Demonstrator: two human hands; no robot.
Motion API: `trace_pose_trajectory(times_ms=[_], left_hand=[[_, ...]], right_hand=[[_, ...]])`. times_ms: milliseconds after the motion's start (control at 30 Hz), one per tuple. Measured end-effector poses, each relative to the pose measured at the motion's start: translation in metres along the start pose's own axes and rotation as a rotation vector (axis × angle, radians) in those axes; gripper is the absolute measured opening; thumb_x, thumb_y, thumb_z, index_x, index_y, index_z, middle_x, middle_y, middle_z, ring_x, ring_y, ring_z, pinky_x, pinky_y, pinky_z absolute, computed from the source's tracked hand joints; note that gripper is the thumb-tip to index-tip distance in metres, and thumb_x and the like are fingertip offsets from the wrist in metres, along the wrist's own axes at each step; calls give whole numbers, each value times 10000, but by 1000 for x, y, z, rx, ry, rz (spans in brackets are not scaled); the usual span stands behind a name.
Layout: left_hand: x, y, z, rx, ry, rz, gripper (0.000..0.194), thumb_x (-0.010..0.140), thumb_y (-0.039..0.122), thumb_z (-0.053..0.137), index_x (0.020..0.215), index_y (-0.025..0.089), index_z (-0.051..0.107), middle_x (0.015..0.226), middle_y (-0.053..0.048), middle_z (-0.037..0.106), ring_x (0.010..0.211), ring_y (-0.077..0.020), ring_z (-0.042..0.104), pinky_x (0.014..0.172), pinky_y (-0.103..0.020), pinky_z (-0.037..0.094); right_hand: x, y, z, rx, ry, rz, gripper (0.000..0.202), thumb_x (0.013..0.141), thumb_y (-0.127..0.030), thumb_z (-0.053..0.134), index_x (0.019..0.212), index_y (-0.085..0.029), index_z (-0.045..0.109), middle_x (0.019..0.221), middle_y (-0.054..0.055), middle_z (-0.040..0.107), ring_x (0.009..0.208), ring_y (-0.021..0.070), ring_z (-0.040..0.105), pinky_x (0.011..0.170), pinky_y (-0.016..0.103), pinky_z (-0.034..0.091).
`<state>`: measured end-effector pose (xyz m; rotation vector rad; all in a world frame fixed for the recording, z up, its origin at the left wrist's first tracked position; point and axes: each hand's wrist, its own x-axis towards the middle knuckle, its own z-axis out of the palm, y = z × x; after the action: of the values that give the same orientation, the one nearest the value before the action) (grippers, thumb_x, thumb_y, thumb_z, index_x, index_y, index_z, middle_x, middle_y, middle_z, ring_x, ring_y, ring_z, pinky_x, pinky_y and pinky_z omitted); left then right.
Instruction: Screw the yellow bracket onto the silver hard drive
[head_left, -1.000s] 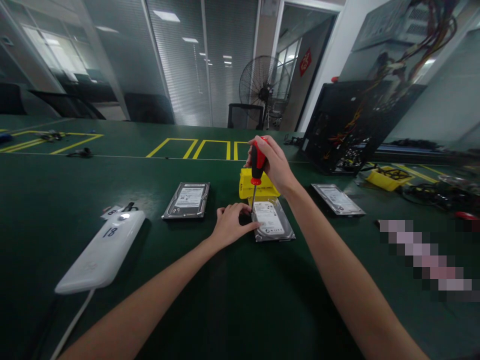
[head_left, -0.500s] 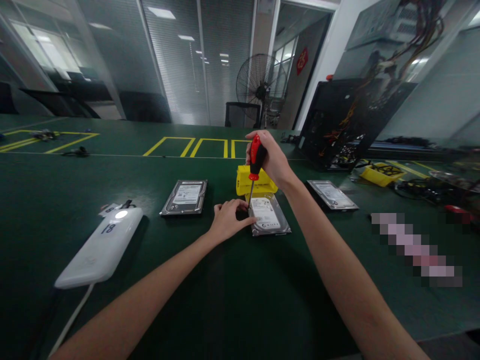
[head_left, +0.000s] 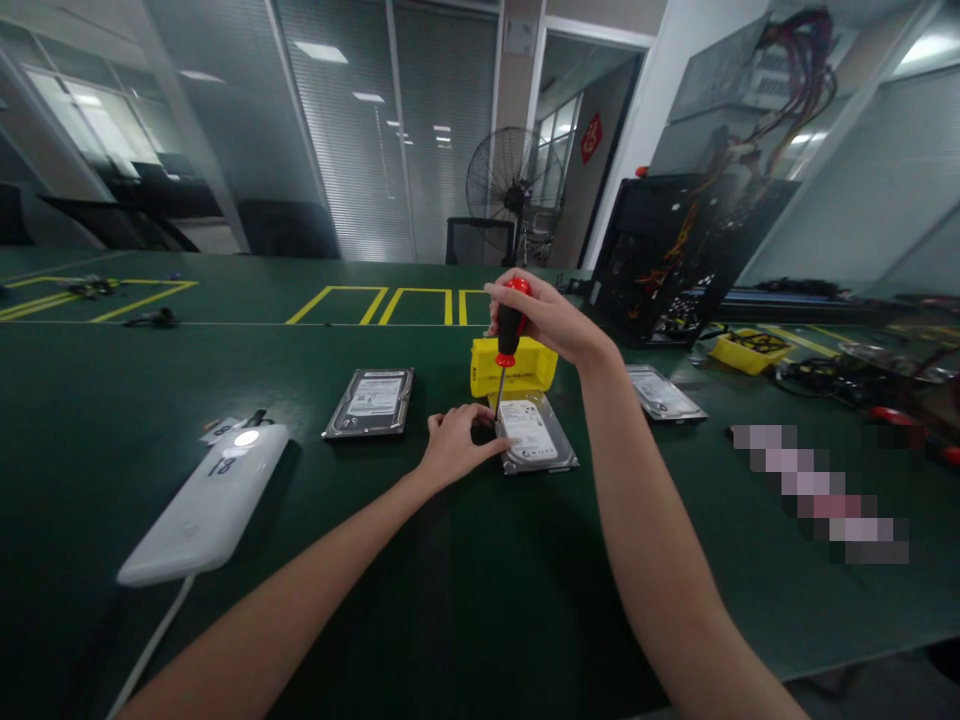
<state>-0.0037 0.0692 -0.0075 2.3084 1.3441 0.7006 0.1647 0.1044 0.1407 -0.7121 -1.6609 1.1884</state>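
Right hand (head_left: 553,316) twisted, screwdriver (head_left: 510,326) turned — drive (head_left: 534,436) unmoved

Screwdriver (head_left: 510,335): handle partly covered by the right hand (head_left: 544,312); contact at the tip too small to confirm. Middle hard drive (head_left: 536,432): fine label print illegible. Rightmost drive (head_left: 667,393): left end obscured by the right forearm (head_left: 637,470). Pixelated object (head_left: 821,485): unidentifiable. White cable (head_left: 161,630): cut off at lower edge.

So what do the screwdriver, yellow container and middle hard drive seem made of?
Screwdriver: probably a plastic or rubbery handle, red and dull black; the thin grey shaft looks like metal.
Yellow container: likely moulded plastic, evenly coloured with a slight sheen.
Middle hard drive: seemingly metal, silvery with bright edges; its white label may be paper.
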Motion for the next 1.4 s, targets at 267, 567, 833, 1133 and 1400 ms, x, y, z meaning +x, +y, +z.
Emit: trace_pose_trajectory(times_ms=[267,567,833,1133,1400], left_hand=[[-1,-1,0,-21,-5,9,504,790,653,598,1068,233,590,1103,-40,653,1027,-279,576,917,-472,335],[-1,1,0,-8,4,12,474,806,631,597,1061,232,585,1099,-36,656,1026,-281,581,902,-463,338],[-1,1,0,-17,0,8,509,792,652,601,1078,230,583,1116,-41,656,1017,-274,583,894,-454,344],[0,1,0,4,-17,-5,526,792,675,575,1082,236,580,1117,-50,655,1047,-291,572,900,-463,340],[0,2,0,-13,-15,5,523,789,671,585,1074,232,572,1118,-48,655,1039,-290,576,900,-470,334]], right_hand=[[1,-4,2,-61,1,24,382,861,-567,514,911,-194,581,769,8,601,684,125,616,703,300,543],[3,1,4,-325,142,-169,389,818,-569,581,832,-181,598,715,-1,539,687,114,562,645,252,479],[3,3,-4,-423,175,-294,339,855,-513,556,971,-216,671,938,35,601,871,164,567,740,301,485],[-4,-3,-10,-441,185,-263,447,895,-561,458,1009,-198,691,991,59,632,902,166,558,765,290,454],[-7,-10,-6,-419,111,-254,360,883,-490,526,942,-169,679,788,10,602,724,106,524,642,238,411]])
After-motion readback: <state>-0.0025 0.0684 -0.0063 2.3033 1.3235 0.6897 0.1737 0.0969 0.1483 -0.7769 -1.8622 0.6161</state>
